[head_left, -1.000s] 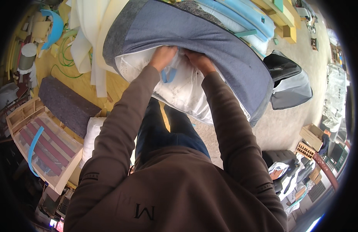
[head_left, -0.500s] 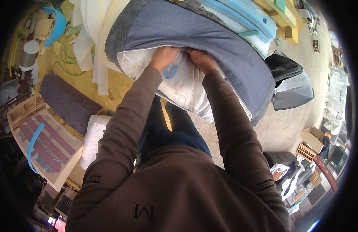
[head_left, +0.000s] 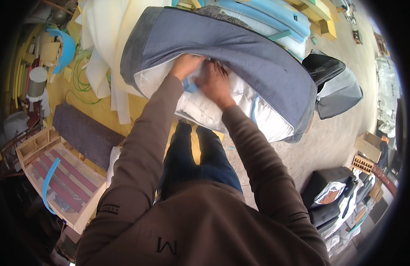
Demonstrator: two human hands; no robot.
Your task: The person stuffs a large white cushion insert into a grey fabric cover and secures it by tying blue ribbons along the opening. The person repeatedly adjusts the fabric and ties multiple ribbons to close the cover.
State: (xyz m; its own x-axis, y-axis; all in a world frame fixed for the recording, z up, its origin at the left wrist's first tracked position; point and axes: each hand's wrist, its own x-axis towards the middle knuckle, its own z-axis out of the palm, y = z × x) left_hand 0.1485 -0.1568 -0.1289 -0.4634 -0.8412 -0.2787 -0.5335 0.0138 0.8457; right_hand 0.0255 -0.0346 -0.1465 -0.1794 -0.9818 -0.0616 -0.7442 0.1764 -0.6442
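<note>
A large blue-grey fabric cover (head_left: 240, 48) with darker grey ends lies before me, its light-edged opening facing me. Inside it shows a cushion (head_left: 200, 104) wrapped in whitish, wrinkled film, with bits of blue showing through. At the upper rim of the opening, my left hand (head_left: 186, 66) is closed on the cover's edge; its fingertips are hidden. Just right of it, my right hand (head_left: 216, 83) is over the wrapped cushion, slightly blurred, fingers stretched toward the rim and apart, with nothing seen in them.
At right on the floor lies a black and grey fabric cover (head_left: 340, 91). Blue foam pieces (head_left: 262, 17) are stacked behind. White foam sheets (head_left: 103, 44) hang at left, near a dark padded block (head_left: 85, 133) and a wooden frame (head_left: 63, 177). Black cushions (head_left: 324, 190) sit lower right.
My right hand has come back from under the cover's rim and moved left and nearer, over the wrapped cushion. My left hand stays at the rim. More of the wrapped cushion's right side shows.
</note>
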